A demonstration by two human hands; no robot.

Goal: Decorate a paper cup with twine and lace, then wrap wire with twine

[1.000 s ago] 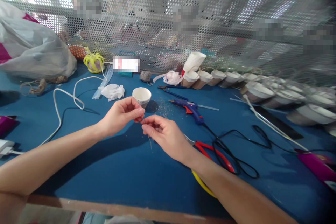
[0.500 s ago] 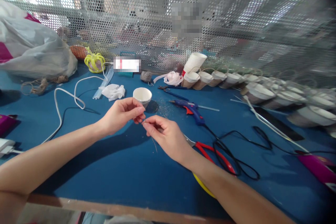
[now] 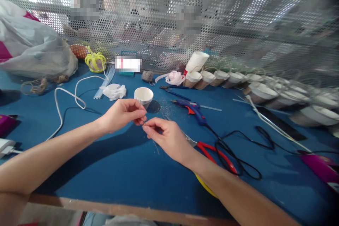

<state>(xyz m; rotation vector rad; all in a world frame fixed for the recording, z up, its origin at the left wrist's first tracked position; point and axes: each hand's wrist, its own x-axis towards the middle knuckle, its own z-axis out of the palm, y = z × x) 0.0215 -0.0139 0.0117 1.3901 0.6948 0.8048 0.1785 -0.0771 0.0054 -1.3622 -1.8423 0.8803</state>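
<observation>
Fingertips of my left hand are pinched together, and those of my right hand are pinched close beside them, almost touching. Between them runs a thin strand, whose loose end hangs below my right hand; it looks like twine, but it is too fine to be sure. Just behind my left fingers stands a white paper cup, upright, its lower part partly covered by that hand. Scissors with red handles lie under my right wrist.
Right of the cup lie a blue glue gun with a black cord and pliers. Handled cups line the right side near stacked paper cups. White ribbon, crumpled white material and a white cable lie around.
Both hands stay pinched in nearly the same place. My right hand has shifted very slightly, and a bit more of the strand shows above it.
</observation>
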